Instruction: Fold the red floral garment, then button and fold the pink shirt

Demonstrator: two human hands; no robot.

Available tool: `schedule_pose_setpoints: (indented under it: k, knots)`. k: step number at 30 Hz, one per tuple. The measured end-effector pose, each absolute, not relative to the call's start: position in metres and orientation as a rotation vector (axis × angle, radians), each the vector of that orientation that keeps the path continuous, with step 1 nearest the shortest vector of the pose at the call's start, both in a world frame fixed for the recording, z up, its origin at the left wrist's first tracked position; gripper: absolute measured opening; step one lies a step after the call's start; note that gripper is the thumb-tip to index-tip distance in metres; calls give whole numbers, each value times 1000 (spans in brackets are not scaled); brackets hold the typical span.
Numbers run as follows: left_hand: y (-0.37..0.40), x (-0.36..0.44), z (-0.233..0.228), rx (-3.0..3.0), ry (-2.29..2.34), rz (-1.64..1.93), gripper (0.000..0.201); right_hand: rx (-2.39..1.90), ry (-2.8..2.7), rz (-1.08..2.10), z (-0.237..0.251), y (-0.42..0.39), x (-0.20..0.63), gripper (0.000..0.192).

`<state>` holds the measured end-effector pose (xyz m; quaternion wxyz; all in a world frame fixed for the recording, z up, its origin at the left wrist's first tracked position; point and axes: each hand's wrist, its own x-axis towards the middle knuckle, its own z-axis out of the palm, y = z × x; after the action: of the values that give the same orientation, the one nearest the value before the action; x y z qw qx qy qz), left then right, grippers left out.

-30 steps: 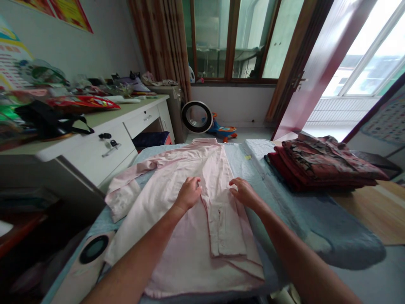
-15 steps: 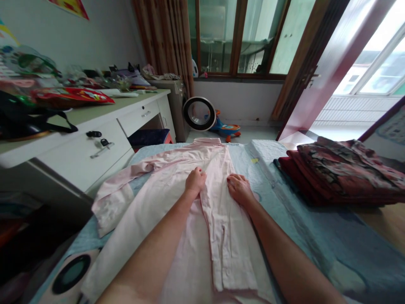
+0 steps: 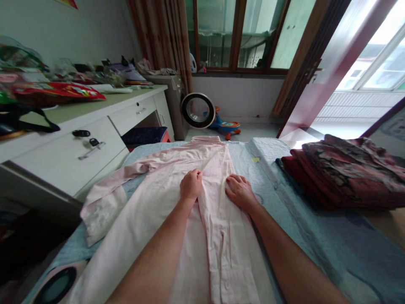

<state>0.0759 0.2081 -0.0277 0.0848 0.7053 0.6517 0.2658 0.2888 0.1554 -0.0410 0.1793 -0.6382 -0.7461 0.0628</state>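
Note:
A pale pink long-sleeved shirt (image 3: 148,202) lies spread on the bed, its collar at the far end. One sleeve (image 3: 218,211) is folded down lengthwise over the body, its cuff running toward the near edge. The other sleeve (image 3: 107,190) reaches out to the left. My left hand (image 3: 191,185) is closed at the inner edge of the folded sleeve, fingers pinched on the cloth. Resting flat on the shirt's right folded edge is my right hand (image 3: 241,192), fingers stretched out and slightly bent.
A light blue bedcover (image 3: 268,169) lies beneath the shirt. Folded dark red fabrics (image 3: 344,173) are stacked on the right. To the left stands a white desk (image 3: 95,143) covered with clutter. Beyond the bed are an open round washer door (image 3: 198,110) and a blue-orange ride-on toy (image 3: 226,126).
The view has shifted a little, so the desk sits further left and the cuff lower. My left hand is slightly further left along the sleeve edge; my right hand stays at the folded edge.

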Motion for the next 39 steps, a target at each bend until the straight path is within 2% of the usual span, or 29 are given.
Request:
schedule_pose_setpoints:
  k: [5,9,13,17,21,26,30,35,39]
  knots:
    - [210,66,-28,2094,2020,760,22,-1809,-2102,195,-43,156,291,38]
    - [207,67,-22,2182,2034,879,23,-1805,-2106,195,-42,156,291,38]
    - [195,87,-15,2425,1668,913,31,-1805,-2139,177,-41,156,290,41]
    - [184,107,-24,2530,1366,700,33,-1817,-2167,164,-43,157,290,45]
    - [182,106,-37,2429,1500,601,40,-1827,-2185,162,-46,158,291,46]
    - [200,84,-36,2333,1627,686,31,-1831,-2186,168,-45,158,291,47]
    - [218,54,-31,1994,1833,749,45,-1826,-2192,167,-43,158,291,45]
    - [222,30,-33,1910,1459,588,67,-1819,-2191,177,-44,159,292,45]
    - [220,32,-33,2052,1348,622,71,-1816,-2190,177,-44,158,293,46]
